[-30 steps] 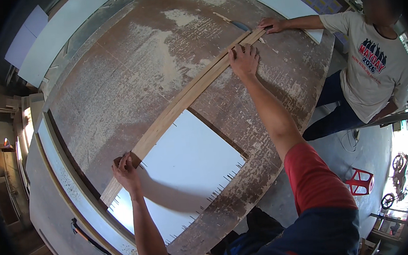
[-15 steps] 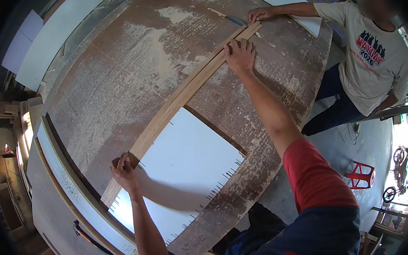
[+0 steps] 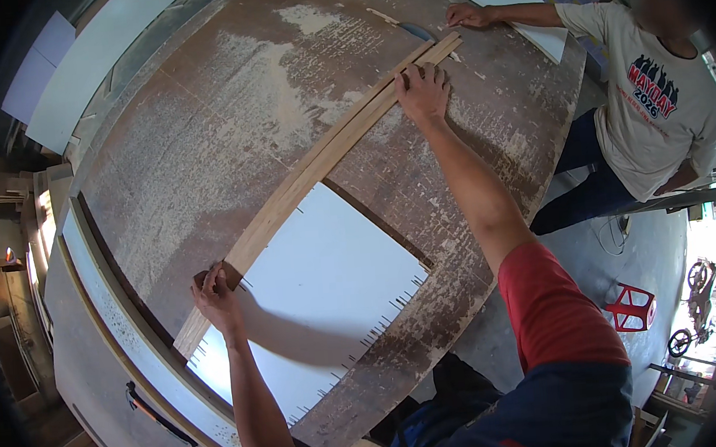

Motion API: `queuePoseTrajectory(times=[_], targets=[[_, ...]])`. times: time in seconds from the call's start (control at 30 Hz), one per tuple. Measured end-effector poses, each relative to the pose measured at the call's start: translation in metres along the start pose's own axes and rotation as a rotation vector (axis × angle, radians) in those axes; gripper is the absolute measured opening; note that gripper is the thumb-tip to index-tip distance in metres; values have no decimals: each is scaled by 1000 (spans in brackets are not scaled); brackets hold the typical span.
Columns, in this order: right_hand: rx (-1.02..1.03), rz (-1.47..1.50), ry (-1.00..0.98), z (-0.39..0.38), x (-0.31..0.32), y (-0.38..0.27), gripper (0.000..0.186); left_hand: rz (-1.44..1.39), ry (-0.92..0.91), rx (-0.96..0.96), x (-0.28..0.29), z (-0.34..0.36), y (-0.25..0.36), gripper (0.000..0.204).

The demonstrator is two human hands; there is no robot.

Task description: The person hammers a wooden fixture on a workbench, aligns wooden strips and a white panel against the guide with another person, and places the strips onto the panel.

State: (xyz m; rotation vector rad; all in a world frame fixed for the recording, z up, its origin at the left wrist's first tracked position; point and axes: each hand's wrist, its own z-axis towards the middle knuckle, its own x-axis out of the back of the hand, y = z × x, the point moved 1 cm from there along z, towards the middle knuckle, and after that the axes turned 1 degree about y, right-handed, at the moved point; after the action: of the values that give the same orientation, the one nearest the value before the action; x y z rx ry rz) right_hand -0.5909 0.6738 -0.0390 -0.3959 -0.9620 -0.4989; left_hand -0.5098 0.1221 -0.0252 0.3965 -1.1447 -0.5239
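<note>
A long pale wooden strip [image 3: 340, 151] lies slantwise over a worn brown worktable, with a narrower strip along its far side toward the far right end. My left hand [image 3: 215, 300] is closed on the strip near its lower left end, fingers curled over the edge. Nearer the other end, my right hand [image 3: 424, 96] has its fingers bent over the strip's near edge. Alongside the strip's near side is a white board [image 3: 328, 276] with many short dark slits along its edges. Part of a round saw blade [image 3: 417, 31] stands beside the strips' far end.
A co-worker's hand [image 3: 468, 16] hovers by the strips' far end. A white-topped fence rail [image 3: 139, 325] crosses the table at left. Sawdust [image 3: 263, 88] covers much of the worktable [image 3: 225, 141]. A red stool [image 3: 632, 308] stands on the floor at right.
The co-worker's hand has come off the strips' far end, moving up and right. The strip has shifted very slightly toward that end; my hands keep nearly the same places on it.
</note>
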Motion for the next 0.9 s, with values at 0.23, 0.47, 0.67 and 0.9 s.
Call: queuePoseTrajectory(times=[0.23, 0.47, 0.67, 0.9], targets=[[-2, -16, -83, 1, 1, 0, 51, 9, 12, -34, 0, 0, 0, 16], [58, -22, -132, 5, -6, 5, 63, 7, -16, -14, -1, 0, -3, 14], [53, -19, -151, 7, -15, 6, 61, 17, -53, 1, -1, -1, -5, 16], [153, 247, -132, 8, -20, 12, 55, -22, -6, 8, -2, 0, -3, 14]])
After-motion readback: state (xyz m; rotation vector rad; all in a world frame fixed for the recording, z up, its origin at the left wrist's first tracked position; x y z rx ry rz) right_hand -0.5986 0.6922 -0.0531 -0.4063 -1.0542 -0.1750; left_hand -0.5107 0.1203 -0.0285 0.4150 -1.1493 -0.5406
